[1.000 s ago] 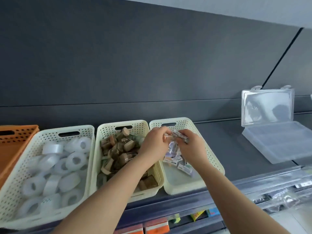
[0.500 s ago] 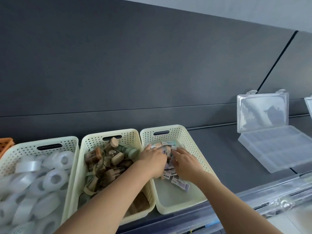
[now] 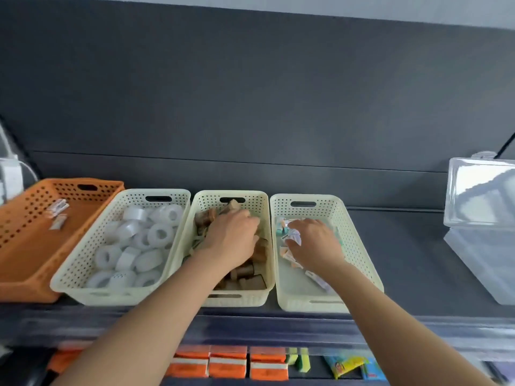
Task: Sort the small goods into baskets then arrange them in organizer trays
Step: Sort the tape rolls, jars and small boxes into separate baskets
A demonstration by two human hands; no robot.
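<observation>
Left grip [image 3: 231,240] palm-down in middle cream basket [image 3: 211,200], fingers bent into brown spools [image 3: 204,218]; hold or mere touch not resolvable. Right grip [image 3: 315,243] palm-down in right cream basket [image 3: 354,240], fingertips on small packets [image 3: 292,235]; pinch not resolvable. Left cream basket [image 3: 92,246]: white tape rolls [image 3: 160,234]. Orange basket [image 3: 28,274], far left: two wrapped items [image 3: 57,210]. Clear organizer tray [image 3: 479,246], lid up, at right edge of frame. Both forearms extended from bottom of frame.

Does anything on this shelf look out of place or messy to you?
Only one thing: two small packets lie alone in the orange basket at the far left, while similar-looking packets are piled in the rightmost cream basket. They may be strays. Nothing looks spilled or broken.
</observation>
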